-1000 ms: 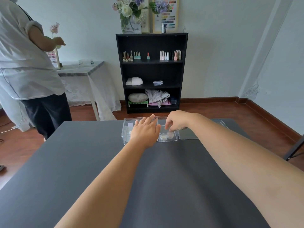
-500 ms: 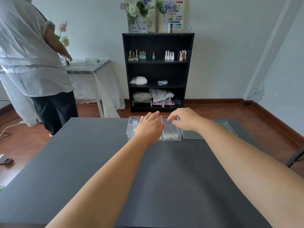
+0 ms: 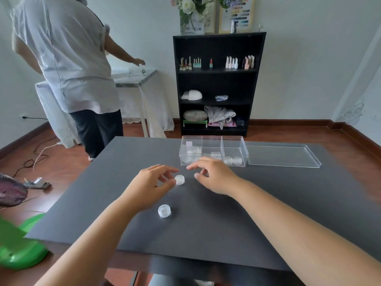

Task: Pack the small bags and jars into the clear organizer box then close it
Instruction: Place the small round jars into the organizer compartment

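Observation:
The clear organizer box [image 3: 212, 139] stands open at the far middle of the dark table, with small bags and jars in its compartments. Its clear lid [image 3: 282, 155] lies flat just right of it. A small clear jar [image 3: 179, 179] sits on the table between my hands, and my left hand [image 3: 152, 183] touches it with thumb and fingertips. My right hand [image 3: 214, 176] hovers just right of that jar, fingers loosely curled and holding nothing. A second small jar [image 3: 164, 210] rests on the table nearer to me, below my left hand.
The dark table [image 3: 237, 219] spreads under both arms. A person in a white top [image 3: 68, 65] stands at the back left by a side table [image 3: 134, 76]. A black shelf [image 3: 218, 83] is against the far wall. A green object [image 3: 20, 248] sits at the lower left.
Both hands have pulled back from the organizer box toward me and now sit over two loose jars. The view has tilted down and left. The person at the back has turned toward the side table.

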